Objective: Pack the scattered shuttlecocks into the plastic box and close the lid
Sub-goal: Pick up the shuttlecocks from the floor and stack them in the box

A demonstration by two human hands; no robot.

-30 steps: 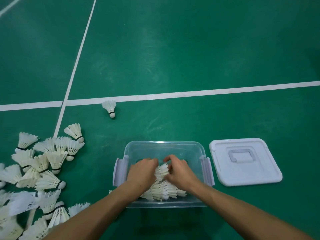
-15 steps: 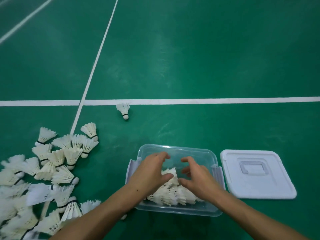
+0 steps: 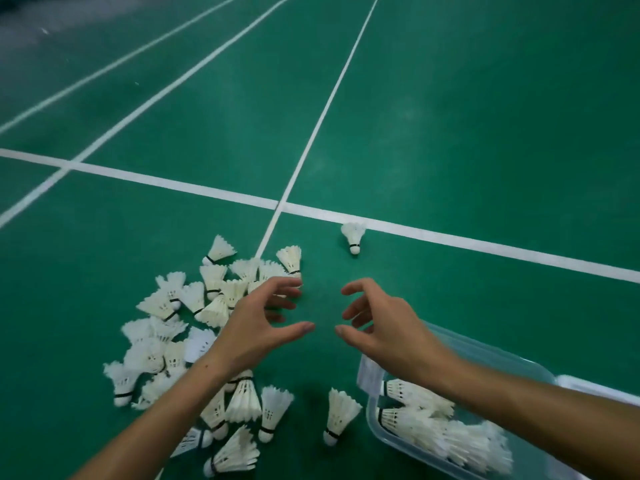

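Note:
Several white feather shuttlecocks lie in a scattered pile (image 3: 180, 327) on the green court floor at lower left. One lone shuttlecock (image 3: 353, 237) stands by the white line farther out. The clear plastic box (image 3: 381, 427) sits at lower right with several shuttlecocks (image 3: 443, 434) inside. A sliver of the white lid (image 3: 595, 386) shows past the box. My left hand (image 3: 256, 323) hovers over the pile's right edge, fingers spread and lightly bent, holding nothing. My right hand (image 3: 384, 323) hovers beside it, left of the box, also empty.
White court lines (image 3: 450, 237) cross the green floor beyond the pile. One shuttlecock (image 3: 337, 415) lies just left of the box's near corner.
Both hands have come out of the box and moved left over the floor toward the pile. They let go of the shuttlecocks in the box. The view has swung left.

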